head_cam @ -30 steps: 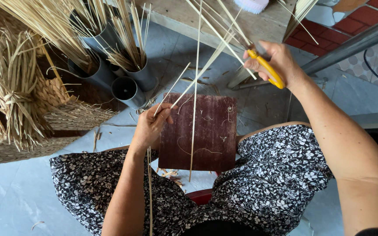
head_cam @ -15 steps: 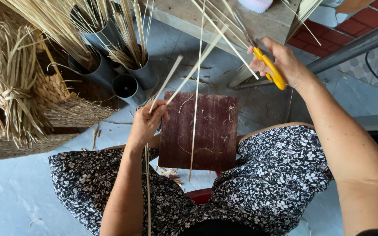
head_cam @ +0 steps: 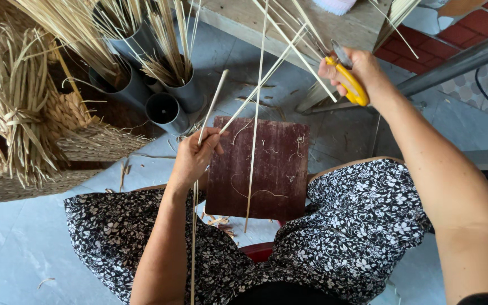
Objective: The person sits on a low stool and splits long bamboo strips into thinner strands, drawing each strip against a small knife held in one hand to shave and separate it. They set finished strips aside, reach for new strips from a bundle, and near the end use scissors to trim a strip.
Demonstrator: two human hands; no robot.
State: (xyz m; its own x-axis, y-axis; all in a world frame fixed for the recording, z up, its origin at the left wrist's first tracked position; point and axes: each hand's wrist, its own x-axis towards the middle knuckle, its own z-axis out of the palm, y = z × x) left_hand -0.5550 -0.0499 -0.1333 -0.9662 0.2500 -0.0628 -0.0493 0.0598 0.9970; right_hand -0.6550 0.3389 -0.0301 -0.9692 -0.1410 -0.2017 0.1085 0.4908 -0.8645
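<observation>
My left hand grips several thin pale cane strips at the left edge of a dark reddish wooden board that rests on my lap. The strips fan up and to the right. One long strip lies down across the board. My right hand is raised at the upper right and holds yellow-handled scissors, their blades up among the strip ends. My lap is covered by black-and-white floral cloth.
Grey plastic tubes holding bundles of cane stand ahead on the left. Woven straw baskets and loose straw fill the far left. A wooden bench and a metal rail cross the top right. Cane offcuts lie on the grey floor.
My left hand has slid slightly along the strips near the board's edge. My right hand with the scissors has shifted a little up and left into the strip ends.
</observation>
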